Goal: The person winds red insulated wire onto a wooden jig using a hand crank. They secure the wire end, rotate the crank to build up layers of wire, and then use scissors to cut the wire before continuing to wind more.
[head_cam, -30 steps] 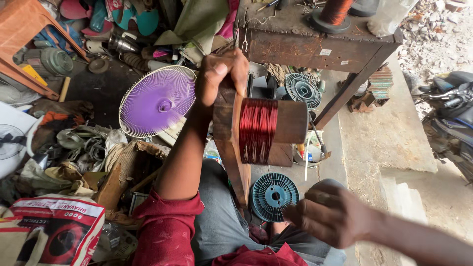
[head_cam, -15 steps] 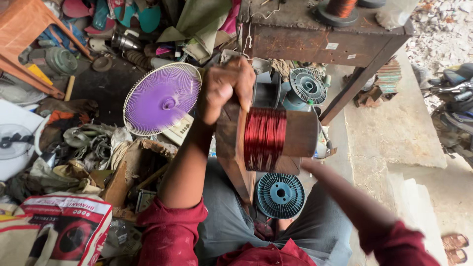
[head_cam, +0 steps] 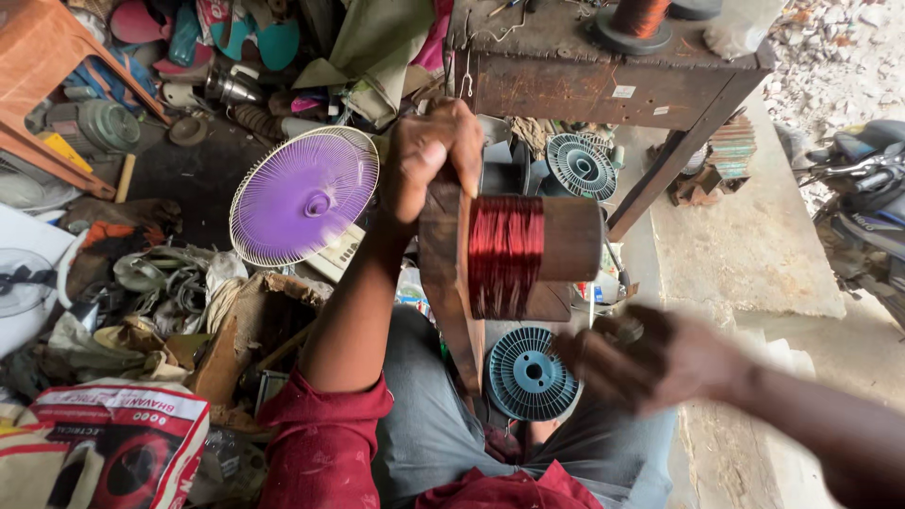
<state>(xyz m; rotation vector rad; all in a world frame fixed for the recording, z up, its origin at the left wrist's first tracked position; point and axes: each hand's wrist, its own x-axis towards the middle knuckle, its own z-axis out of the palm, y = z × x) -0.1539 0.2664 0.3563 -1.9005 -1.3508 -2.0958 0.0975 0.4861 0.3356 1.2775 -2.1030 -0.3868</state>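
Note:
My left hand is clamped over the top of a wooden upright that stands between my knees. A wooden drum sticks out sideways from the upright, with a band of shiny red copper wire wound round it. Below and right of the drum, my right hand is blurred. Its fingers are curled round a small metal crank handle. My sleeves are dark red.
A purple fan guard lies left of my arm. One ribbed blue-grey spool sits by my lap, another under a wooden table bearing a copper reel. Scrap and a red-white bag crowd the left; a motorbike stands right.
My right hand swung in under the drum and back out to the lower right, blurred by motion. My left hand has kept its grip on the upright.

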